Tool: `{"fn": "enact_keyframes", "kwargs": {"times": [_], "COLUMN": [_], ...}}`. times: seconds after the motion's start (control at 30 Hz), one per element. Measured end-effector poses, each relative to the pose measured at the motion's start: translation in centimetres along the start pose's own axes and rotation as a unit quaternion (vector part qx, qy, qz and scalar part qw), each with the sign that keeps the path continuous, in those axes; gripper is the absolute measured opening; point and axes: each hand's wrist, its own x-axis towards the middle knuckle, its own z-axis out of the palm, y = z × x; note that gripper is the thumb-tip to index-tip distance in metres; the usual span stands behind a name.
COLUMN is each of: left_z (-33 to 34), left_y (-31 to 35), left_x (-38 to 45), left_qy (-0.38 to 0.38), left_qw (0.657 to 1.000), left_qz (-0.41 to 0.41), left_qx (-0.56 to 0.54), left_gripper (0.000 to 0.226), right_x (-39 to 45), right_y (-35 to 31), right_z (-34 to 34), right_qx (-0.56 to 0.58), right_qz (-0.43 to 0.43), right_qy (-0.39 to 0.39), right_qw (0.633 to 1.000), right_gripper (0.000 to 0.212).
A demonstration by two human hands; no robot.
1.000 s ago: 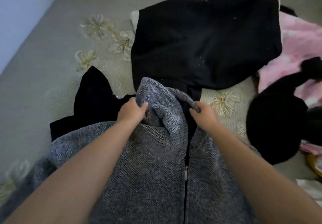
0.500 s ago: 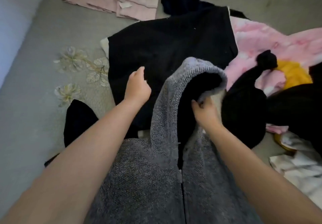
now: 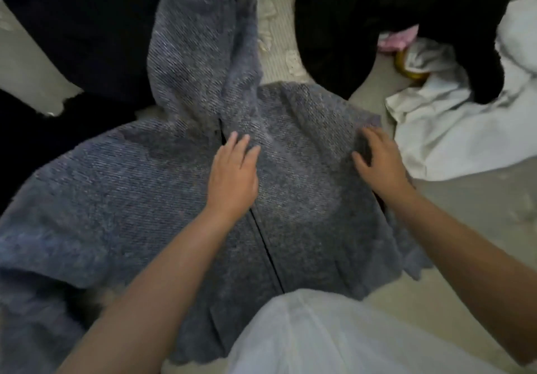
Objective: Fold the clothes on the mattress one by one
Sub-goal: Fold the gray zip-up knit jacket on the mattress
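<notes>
Crowding the grey hoodie [image 3: 145, 199]: black garments [image 3: 334, 24], white cloth [image 3: 444, 129], pink scrap [image 3: 398, 37].

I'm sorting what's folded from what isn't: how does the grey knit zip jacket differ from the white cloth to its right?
The grey knit zip jacket lies spread flat under both hands; the white cloth lies crumpled and untouched. The jacket is coarse and dark, the cloth smooth and pale. Neither is folded.

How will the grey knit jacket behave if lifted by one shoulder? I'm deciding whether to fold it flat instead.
The grey knit jacket would probably sag; its hood already drapes limply. The thick knit suggests some weight, and the front opening may gape.
</notes>
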Motion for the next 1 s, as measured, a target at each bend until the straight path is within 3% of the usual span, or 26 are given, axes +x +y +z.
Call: {"fn": "enact_keyframes", "kwargs": {"times": [0.07,0.17,0.23,0.3,0.53,0.67,0.73,0.83,0.93,1.0], "left_z": [3.3,8.0,10.5,11.6,9.3,7.5,6.1,3.7,1.1,-0.7], "left_y": [2.6,5.1,5.9,6.4,8.9,11.9,12.5,11.5,9.2,7.0], "left_x": [-1.5,-4.9,-7.4,-8.7,-6.3,-4.9,-4.8,-6.4,-9.3,-11.3], "left_qy": [-0.038,-0.131,-0.184,-0.201,-0.173,-0.121,-0.070,-0.014,0.014,0.047], "left_qw": [0.999,0.991,0.976,0.966,0.973,0.987,0.990,0.975,0.960,0.954], "left_qz": [0.017,-0.026,-0.059,-0.082,-0.070,-0.082,-0.121,-0.202,-0.255,-0.278], "left_qx": [0.002,0.033,0.096,0.143,0.136,0.064,-0.004,-0.094,-0.112,-0.102], "left_gripper": [0.048,0.059,0.064,0.065,0.060,0.056,0.054,0.051,0.049,0.047], "right_x": [-4.1,-9.3,-11.7,-12.6,-8.5,-6.7,-5.0,-2.4,-1.3,-1.6], "right_y": [4.4,10.0,13.0,14.7,14.7,13.0,11.2,6.7,0.4,-4.9], "right_z": [0.4,1.3,2.2,2.7,-2.6,-7.6,-9.3,-11.0,-12.2,-12.5], "right_qx": [-0.020,-0.036,-0.038,-0.023,0.108,0.264,0.341,0.400,0.376,0.346], "right_qz": [0.056,0.181,0.250,0.264,0.200,0.157,0.148,0.119,0.038,-0.062], "right_qy": [0.002,-0.065,-0.106,-0.091,0.100,0.229,0.243,0.216,0.214,0.210], "right_qw": [0.998,0.981,0.962,0.960,0.969,0.924,0.896,0.883,0.901,0.912], "right_gripper": [0.065,0.074,0.058,0.030,0.020,0.025,0.027,0.030,0.030,0.030]}}
